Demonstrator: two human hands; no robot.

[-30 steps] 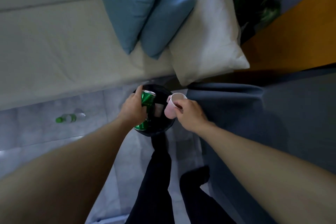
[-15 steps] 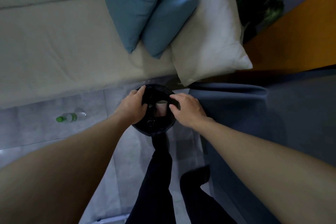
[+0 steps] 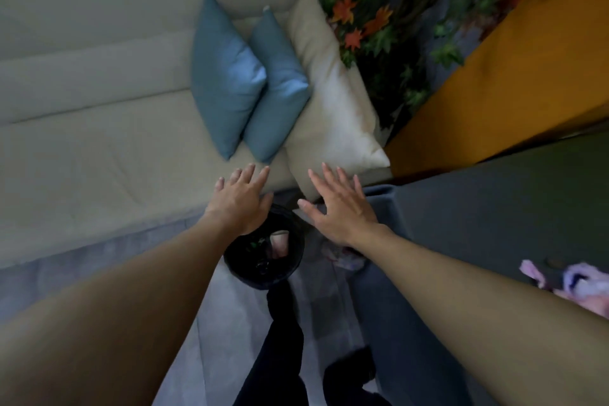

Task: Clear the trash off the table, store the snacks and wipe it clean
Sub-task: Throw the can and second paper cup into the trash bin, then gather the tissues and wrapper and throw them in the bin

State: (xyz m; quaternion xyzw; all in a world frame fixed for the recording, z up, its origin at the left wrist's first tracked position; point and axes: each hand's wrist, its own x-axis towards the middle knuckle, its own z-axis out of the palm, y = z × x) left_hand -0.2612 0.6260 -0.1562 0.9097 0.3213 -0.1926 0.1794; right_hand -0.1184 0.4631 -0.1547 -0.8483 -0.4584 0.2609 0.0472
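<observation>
A black round trash bin point(image 3: 283, 273) stands on the floor between the sofa and the table. Inside it lies a pink paper cup point(image 3: 279, 241), with a trace of the green can point(image 3: 253, 244) beside it. My left hand point(image 3: 240, 201) hovers above the bin's far left rim, fingers spread and empty. Just right of the bin, my right hand point(image 3: 339, 204) is held flat with its fingers apart, holding nothing. The table point(image 3: 494, 208) under a dark grey-blue cloth fills the right side.
A beige sofa point(image 3: 99, 148) with two blue cushions point(image 3: 237, 89) and a cream pillow point(image 3: 329, 109) lies ahead. Crumpled pink and lilac wrappers point(image 3: 573, 287) rest on the table at the right edge. Something pale and crumpled point(image 3: 342, 257) lies on the floor under my right wrist.
One second ago my left hand held the green can and my right the pink cup over the bin. Both were dropped in, and my hands have lifted away, open. The view tilted upward.
</observation>
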